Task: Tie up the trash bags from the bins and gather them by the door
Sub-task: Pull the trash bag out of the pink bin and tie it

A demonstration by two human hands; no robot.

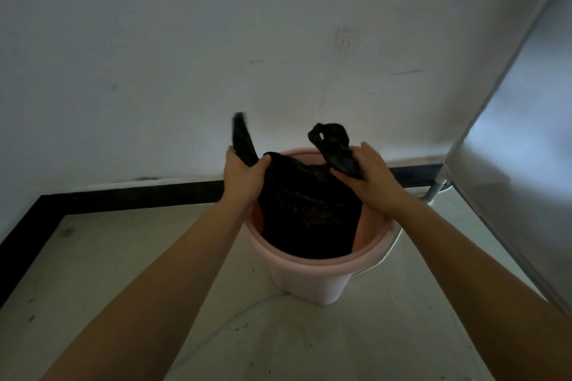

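Note:
A black trash bag [309,213] sits inside a pink round bin [309,275] on the floor by the wall. Its top is pulled up into two ears. My left hand [244,176] grips the left ear, which sticks up above my fingers. My right hand [368,179] grips the right ear, whose looped end pokes up past my thumb. The lower part of the bag is hidden inside the bin.
A white wall [216,56] with a black skirting strip [148,195] stands right behind the bin. A metal-framed panel [510,139] on a leg rises at the right. A thin pale cable [235,318] runs across the grey floor toward the bin.

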